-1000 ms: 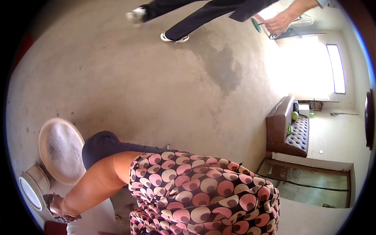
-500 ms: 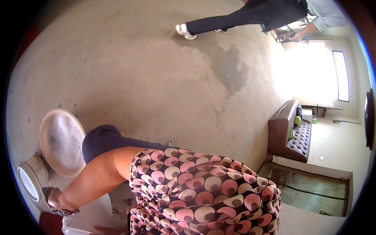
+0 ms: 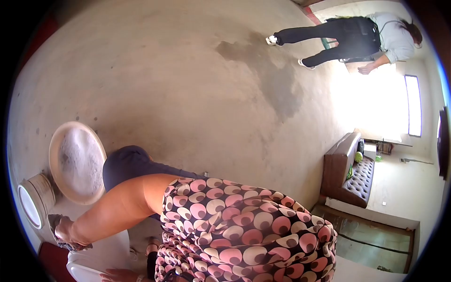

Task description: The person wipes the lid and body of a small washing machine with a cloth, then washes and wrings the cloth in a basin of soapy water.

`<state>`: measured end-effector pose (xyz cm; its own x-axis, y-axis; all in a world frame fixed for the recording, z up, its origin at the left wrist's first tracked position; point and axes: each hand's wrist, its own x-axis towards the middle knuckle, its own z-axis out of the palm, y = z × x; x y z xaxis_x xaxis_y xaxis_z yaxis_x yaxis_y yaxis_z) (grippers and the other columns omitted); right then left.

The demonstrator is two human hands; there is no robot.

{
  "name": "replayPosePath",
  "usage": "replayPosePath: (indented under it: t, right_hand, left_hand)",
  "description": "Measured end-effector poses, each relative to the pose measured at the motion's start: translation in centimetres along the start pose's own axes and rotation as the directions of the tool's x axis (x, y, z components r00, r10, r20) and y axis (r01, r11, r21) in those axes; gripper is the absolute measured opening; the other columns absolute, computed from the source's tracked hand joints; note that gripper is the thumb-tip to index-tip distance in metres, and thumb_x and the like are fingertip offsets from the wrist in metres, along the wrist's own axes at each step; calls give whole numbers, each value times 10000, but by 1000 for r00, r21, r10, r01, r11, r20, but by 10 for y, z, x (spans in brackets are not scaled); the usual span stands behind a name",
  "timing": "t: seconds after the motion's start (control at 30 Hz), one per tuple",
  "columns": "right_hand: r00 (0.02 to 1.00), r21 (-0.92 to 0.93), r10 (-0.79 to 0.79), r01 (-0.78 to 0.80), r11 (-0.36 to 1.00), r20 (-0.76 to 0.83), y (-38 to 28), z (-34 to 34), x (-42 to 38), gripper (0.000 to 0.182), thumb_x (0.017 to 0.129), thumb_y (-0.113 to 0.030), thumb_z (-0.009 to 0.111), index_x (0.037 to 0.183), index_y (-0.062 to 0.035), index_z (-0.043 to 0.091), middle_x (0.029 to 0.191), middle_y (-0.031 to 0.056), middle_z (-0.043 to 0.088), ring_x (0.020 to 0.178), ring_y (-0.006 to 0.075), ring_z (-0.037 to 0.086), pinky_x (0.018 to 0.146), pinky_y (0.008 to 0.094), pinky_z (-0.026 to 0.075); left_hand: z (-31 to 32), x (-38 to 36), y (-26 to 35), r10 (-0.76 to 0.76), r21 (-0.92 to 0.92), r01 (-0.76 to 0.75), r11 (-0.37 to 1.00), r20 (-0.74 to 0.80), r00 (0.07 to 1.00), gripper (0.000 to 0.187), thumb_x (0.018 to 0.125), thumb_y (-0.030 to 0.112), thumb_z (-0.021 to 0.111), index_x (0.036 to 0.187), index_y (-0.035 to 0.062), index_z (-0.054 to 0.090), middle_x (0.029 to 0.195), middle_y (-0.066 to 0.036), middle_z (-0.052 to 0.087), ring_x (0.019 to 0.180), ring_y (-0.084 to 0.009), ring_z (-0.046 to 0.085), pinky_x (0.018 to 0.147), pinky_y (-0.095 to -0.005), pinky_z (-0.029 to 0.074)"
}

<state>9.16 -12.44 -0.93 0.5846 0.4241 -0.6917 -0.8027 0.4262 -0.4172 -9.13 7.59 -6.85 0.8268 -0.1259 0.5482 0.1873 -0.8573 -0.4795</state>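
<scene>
My left hand (image 3: 63, 230) is closed on a dark patterned cloth (image 3: 77, 245) at the lower left, with the bare arm stretched out above a white tub-like object (image 3: 112, 249). Near the bottom edge, my right hand (image 3: 120, 275) lies beside the white object's rim, its fingers stretched out and partly cut off by the frame. A round pale basin (image 3: 77, 162) with foamy greyish water stands on the floor beyond my left arm. Close to it is a bucket (image 3: 30, 205) with a white opening.
The view is turned sideways. Another person (image 3: 352, 35) in dark trousers stands at the upper right. A wet patch (image 3: 282, 89) marks the concrete floor (image 3: 178, 94). A brown tufted sofa (image 3: 340, 164) holds green items at the right. Below it is a glass-panelled frame (image 3: 376, 239).
The other person has stepped farther to the right, and more of the body shows. My left hand and the cloth have shifted slightly left. More of my right hand is in view.
</scene>
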Motion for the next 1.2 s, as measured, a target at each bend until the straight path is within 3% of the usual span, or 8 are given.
replayPosePath:
  t: [0.33,0.43,0.6,0.63,0.73,0.9,1.1,1.2]
  right_hand:
    - [999,-56,20,-18,998,30,13,10,26,415,905,-354,300,1149,-63,468,964,117,589,735,264,585,616,449,456]
    - [980,209,32,10,978,-197,23,23,56,208,806,-195,533,666,-43,562,588,170,549,377,296,484,301,431,356]
    - [996,2,62,-63,998,66,12,7,19,438,900,-420,309,1146,-104,486,1054,90,560,883,228,568,794,426,423]
    - [996,2,63,-63,998,68,6,-5,14,438,900,-420,309,1146,-104,486,1054,90,560,883,228,568,794,426,423]
    - [874,199,346,-427,882,341,-3,-27,8,394,888,-387,375,1109,-88,506,1006,124,574,796,246,585,761,444,436]
    - [999,55,14,-12,998,-48,10,4,3,308,834,-211,508,1043,14,525,760,183,588,522,296,570,481,452,471]
    - [993,-103,-114,115,988,17,11,2,4,322,829,-194,504,1062,27,526,795,189,596,564,302,597,396,426,459]
    - [995,-62,-80,77,995,-62,14,5,2,331,853,-217,508,1085,16,539,896,180,599,661,297,618,447,433,485]
  left_hand:
    - [5,-2,-5,94,-50,-95,994,-29,995,341,947,226,435,1264,121,502,1224,-45,557,1162,-203,500,978,-285,410]
    - [7,-3,-6,88,-22,-88,996,-15,996,343,950,208,422,1272,114,494,1235,-43,548,1177,-197,486,989,-275,398]
    - [6,-3,-5,73,-13,-73,997,-3,997,348,955,213,406,1278,117,489,1248,-45,539,1178,-188,486,984,-266,399]
    - [2,-1,-2,53,-24,-53,998,-5,999,351,956,219,401,1281,119,488,1251,-46,537,1180,-183,485,980,-263,402]
    - [11,-6,-5,23,-60,-24,998,-15,1000,355,958,234,395,1284,130,487,1257,-49,533,1179,-177,487,969,-258,408]
    - [14,-6,-8,72,-18,-72,997,-33,997,363,955,254,404,1294,152,481,1263,-38,530,1176,-177,493,948,-255,419]
    - [33,-13,-21,32,81,-38,996,76,997,377,954,275,400,1302,154,476,1276,-28,523,1175,-185,494,935,-279,430]
    - [29,-10,-18,-7,-71,9,997,36,999,367,943,264,437,1282,136,493,1266,-77,527,1175,-213,495,950,-325,416]
